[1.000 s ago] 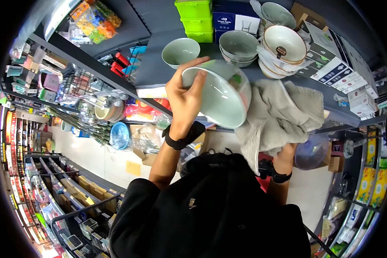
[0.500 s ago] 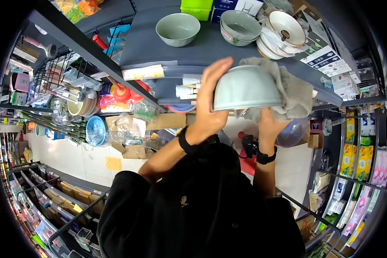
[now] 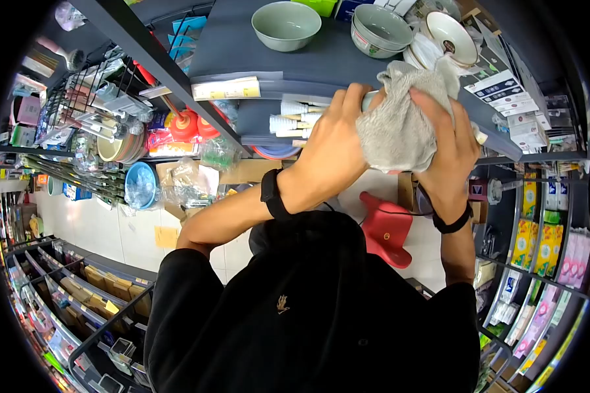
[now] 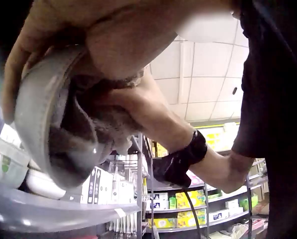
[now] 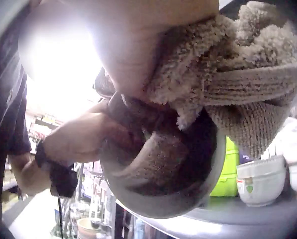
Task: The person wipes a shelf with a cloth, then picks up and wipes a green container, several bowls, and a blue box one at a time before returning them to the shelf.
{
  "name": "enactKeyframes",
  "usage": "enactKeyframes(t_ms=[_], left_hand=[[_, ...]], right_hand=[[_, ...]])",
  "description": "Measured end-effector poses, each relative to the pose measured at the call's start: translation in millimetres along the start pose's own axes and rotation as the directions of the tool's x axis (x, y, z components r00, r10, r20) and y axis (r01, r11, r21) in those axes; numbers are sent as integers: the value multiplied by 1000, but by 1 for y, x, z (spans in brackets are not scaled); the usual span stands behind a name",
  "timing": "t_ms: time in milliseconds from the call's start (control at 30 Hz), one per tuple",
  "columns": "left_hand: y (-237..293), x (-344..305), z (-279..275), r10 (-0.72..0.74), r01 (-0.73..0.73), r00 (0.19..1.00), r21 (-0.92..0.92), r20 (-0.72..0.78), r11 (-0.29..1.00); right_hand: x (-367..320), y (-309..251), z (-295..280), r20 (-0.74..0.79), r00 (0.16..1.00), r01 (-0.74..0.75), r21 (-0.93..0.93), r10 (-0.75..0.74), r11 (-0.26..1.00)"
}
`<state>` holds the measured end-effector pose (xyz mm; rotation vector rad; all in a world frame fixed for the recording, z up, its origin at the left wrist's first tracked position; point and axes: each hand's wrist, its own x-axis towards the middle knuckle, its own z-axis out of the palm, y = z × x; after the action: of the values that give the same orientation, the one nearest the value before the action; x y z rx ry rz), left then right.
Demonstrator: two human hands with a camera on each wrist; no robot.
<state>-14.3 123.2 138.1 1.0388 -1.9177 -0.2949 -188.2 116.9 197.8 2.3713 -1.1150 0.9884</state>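
Note:
In the head view a pale grey-green bowl (image 5: 163,206) is held up in front of the shelf, mostly covered by a grey towel (image 3: 396,124). My left hand (image 3: 331,144) grips the bowl at its side, with fingers curled round the outer wall in the left wrist view. My right hand (image 3: 449,150) holds the bunched towel against the bowl, and part of the cloth lies inside it in both wrist views. The right fingertips are hidden in the cloth. Tilted on its side, the bowl (image 4: 31,114) shows its rim and dark interior.
A matching bowl (image 3: 286,26) stands on the dark shelf (image 3: 236,42), left of two stacked bowls (image 3: 381,31). Brown-rimmed white bowls (image 3: 451,38) and white boxes (image 3: 505,92) sit farther right. Below are a red stool (image 3: 385,232) and a blue basin (image 3: 141,185).
The bowl was turned over, then its side was brought under the towel. My right hand rose from below to the cloth at the bowl. The view shifted, moving the shelf bowls up.

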Motion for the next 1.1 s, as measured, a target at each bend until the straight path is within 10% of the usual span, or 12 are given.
enactKeyframes(t_ms=[100,167,267,300,367,467,633,733,800,967,1100], left_hand=[[2,0,-6,-49,50,998,-16,47,999],[-1,-4,-4,-157,97,971,-302,-181,948],[-22,-18,27,-149,-1,945,-460,-291,888],[-24,-23,37,-183,-19,937,-564,-299,825],[-15,-34,51,-221,-16,896,-523,-386,852],[-25,-46,59,-225,-16,879,-496,-420,868],[-13,-45,24,-89,1,977,-421,-191,907],[-10,-37,16,-45,25,996,-254,-74,967],[-10,-35,23,-62,63,997,-24,55,998],[4,-21,14,-128,114,965,73,227,991],[0,-21,18,30,-55,966,-92,-257,994]], right_hand=[[-10,5,14,-78,988,-119,162,133,980],[-23,8,26,-102,983,-128,223,153,966],[-42,5,50,34,625,-518,766,780,381],[-46,-6,57,42,633,-516,767,773,381],[-60,-28,75,228,411,-373,925,883,-65],[-64,-51,78,325,332,-425,890,885,-168],[-101,1,79,70,612,-651,611,788,451],[-73,13,47,-92,819,-431,553,567,713],[-47,8,18,3,999,-53,75,52,996],[-49,5,20,68,997,-47,81,41,996],[-68,8,51,-158,856,-369,479,492,796]])
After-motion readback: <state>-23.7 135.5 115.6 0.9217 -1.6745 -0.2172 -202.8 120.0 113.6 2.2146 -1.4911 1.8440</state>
